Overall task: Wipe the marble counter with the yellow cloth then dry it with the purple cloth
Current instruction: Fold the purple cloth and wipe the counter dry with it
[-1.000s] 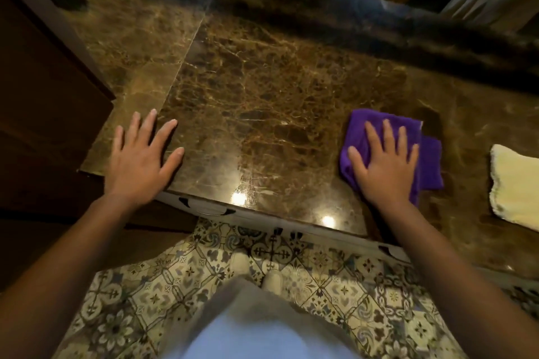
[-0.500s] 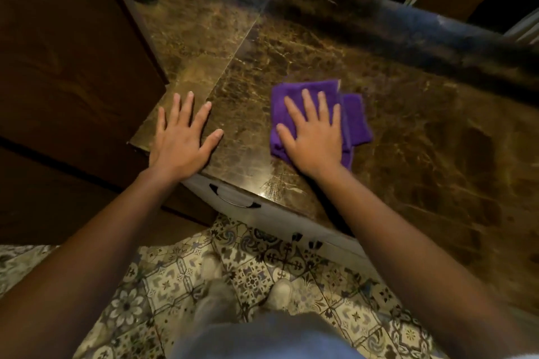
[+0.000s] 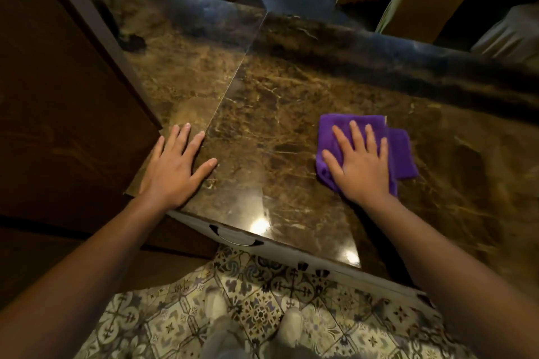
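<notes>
- Right now my right hand (image 3: 361, 166) lies flat on the purple cloth (image 3: 401, 151), fingers spread and palm down, pressing it onto the marble bench (image 3: 277, 114); it pinches nothing.
- That cloth is folded and sits on the right part of the bench, between the near edge and the dark raised back ledge (image 3: 379, 58); a second layer of it sticks out to the right of my fingers.
- My left hand (image 3: 175, 166) rests open on the bare stone at the near left corner, fingers splayed, thumb pointing right, gripping nothing.
- My two hands are well apart, with a stretch of glossy brown stone between them.
- A straight seam (image 3: 233, 81) runs from the far middle of the bench to just beside my left fingertips.
- Two bright light reflections (image 3: 259, 224) sit on the stone near the front edge.
- Dark wooden panelling (image 3: 58, 111) stands at the left, touching the bench end.
- Below the near edge I see a white drawer front with a dark handle (image 3: 233, 239), and patterned floor tiles (image 3: 175, 315) beneath.
</notes>
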Demonstrator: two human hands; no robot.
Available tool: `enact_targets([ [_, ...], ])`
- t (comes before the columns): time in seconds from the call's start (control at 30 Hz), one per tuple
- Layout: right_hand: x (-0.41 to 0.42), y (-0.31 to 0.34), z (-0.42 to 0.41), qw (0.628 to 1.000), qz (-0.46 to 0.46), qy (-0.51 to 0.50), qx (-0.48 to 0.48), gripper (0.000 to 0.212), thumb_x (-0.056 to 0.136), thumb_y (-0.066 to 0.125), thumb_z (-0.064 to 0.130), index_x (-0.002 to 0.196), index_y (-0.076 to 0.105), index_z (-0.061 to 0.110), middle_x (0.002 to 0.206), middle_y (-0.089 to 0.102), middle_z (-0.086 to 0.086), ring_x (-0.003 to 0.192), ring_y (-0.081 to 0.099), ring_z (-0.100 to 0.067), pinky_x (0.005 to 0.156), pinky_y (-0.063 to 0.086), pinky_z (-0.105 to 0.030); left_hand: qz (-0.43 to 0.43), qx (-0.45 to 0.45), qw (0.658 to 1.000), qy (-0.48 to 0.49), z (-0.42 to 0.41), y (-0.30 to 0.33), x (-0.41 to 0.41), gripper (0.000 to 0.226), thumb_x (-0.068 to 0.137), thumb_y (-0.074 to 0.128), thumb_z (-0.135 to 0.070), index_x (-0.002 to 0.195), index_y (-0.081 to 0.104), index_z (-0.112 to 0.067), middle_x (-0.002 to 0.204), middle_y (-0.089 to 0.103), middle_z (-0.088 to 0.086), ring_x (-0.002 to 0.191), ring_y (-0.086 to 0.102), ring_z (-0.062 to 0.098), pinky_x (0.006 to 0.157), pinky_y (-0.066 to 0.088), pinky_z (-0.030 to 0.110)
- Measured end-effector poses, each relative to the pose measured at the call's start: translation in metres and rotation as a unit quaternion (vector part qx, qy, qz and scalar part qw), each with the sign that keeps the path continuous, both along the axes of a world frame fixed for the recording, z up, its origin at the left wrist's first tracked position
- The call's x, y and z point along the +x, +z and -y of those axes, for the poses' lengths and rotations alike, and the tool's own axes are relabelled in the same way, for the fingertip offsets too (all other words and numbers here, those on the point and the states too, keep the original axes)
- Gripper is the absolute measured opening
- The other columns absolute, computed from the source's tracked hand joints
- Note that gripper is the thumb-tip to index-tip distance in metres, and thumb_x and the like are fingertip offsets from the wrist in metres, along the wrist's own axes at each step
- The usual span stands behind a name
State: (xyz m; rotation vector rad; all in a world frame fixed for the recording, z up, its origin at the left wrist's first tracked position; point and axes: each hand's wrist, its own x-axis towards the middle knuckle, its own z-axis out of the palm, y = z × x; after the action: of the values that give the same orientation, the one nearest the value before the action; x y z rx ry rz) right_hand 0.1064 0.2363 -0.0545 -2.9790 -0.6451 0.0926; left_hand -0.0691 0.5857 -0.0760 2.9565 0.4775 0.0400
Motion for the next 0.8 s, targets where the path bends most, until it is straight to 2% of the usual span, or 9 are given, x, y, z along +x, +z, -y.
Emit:
enact_targets([
  [0.1, 0.034, 0.003, -0.056, 0.999, -0.02, -0.031, 0.01, 0.069, 0.103, 0.027, 0.063, 0.163, 0.024, 0.03, 0.174, 0.015, -0.01, 0.159, 0.007, -0.038, 0.126, 0.003, -0.063, 0.01, 0.003, 1.0, 0.003, -0.001, -0.003, 0.0, 0.078, 0.098, 0.018, -0.077, 0.162, 0.022, -0.031, 0.174, 0.015, 0.004, 0.161, 0.007, 0.023, 0.127, 0.011, 0.049],
  [0.17, 0.041, 0.007, -0.093, 0.999, -0.028, -0.015, 0.016, 0.071, 0.103, 0.024, 0.063, 0.164, 0.022, 0.028, 0.174, 0.014, -0.011, 0.159, 0.006, -0.04, 0.125, 0.003, -0.065, 0.02, 0.0, 1.0, 0.003, -0.001, -0.003, 0.001, 0.076, 0.099, 0.022, -0.075, 0.162, 0.024, -0.032, 0.174, 0.016, 0.003, 0.161, 0.008, 0.023, 0.127, 0.011, 0.048],
  [0.37, -0.023, 0.001, -0.138, 0.997, -0.014, 0.08, 0.018, 0.07, 0.101, 0.026, 0.064, 0.163, 0.024, 0.032, 0.174, 0.016, -0.009, 0.16, 0.005, -0.038, 0.126, 0.002, -0.062, 0.019, -0.016, 0.999, 0.023, 0.003, 0.005, 0.0, 0.072, 0.099, 0.032, -0.071, 0.159, 0.032, -0.033, 0.172, 0.021, 0.009, 0.16, 0.008, 0.033, 0.127, 0.012, 0.051],
  [0.47, -0.066, 0.001, -0.124, 0.992, -0.012, 0.125, 0.031, 0.068, 0.101, 0.032, 0.064, 0.162, 0.028, 0.034, 0.173, 0.021, -0.008, 0.16, 0.008, -0.036, 0.126, 0.003, -0.062, 0.005, -0.014, 1.0, 0.026, 0.006, 0.01, -0.001, 0.072, 0.1, 0.032, -0.068, 0.16, 0.033, -0.029, 0.172, 0.021, 0.014, 0.159, 0.01, 0.035, 0.127, 0.01, 0.052],
  [0.6, -0.115, -0.012, -0.048, 0.979, 0.022, 0.184, 0.08, 0.063, 0.098, 0.043, 0.063, 0.153, 0.047, 0.034, 0.165, 0.041, -0.006, 0.155, 0.028, -0.036, 0.124, 0.016, -0.063, -0.009, -0.021, 0.998, 0.056, 0.024, 0.005, -0.004, 0.088, 0.094, 0.016, -0.079, 0.162, 0.026, -0.023, 0.173, 0.016, 0.014, 0.16, 0.006, 0.033, 0.126, 0.005, 0.054],
  [0.7, -0.087, -0.014, 0.005, 0.986, 0.038, 0.14, 0.08, 0.062, 0.095, 0.043, 0.064, 0.15, 0.05, 0.036, 0.162, 0.046, -0.005, 0.152, 0.034, -0.035, 0.123, 0.02, -0.062, -0.006, -0.018, 0.997, 0.074, 0.036, 0.0, -0.005, 0.096, 0.091, 0.007, -0.085, 0.163, 0.023, -0.023, 0.173, 0.012, 0.013, 0.16, 0.003, 0.031, 0.126, 0.003, 0.053],
  [0.8, -0.023, -0.007, 0.03, 0.998, 0.025, 0.03, 0.041, 0.067, 0.095, 0.036, 0.065, 0.154, 0.043, 0.036, 0.166, 0.039, -0.006, 0.155, 0.028, -0.036, 0.123, 0.017, -0.063, 0.01, -0.014, 0.997, 0.069, 0.036, 0.0, -0.006, 0.083, 0.094, 0.011, -0.082, 0.161, 0.025, -0.034, 0.173, 0.014, 0.013, 0.16, 0.004, 0.031, 0.127, 0.005, 0.053],
])
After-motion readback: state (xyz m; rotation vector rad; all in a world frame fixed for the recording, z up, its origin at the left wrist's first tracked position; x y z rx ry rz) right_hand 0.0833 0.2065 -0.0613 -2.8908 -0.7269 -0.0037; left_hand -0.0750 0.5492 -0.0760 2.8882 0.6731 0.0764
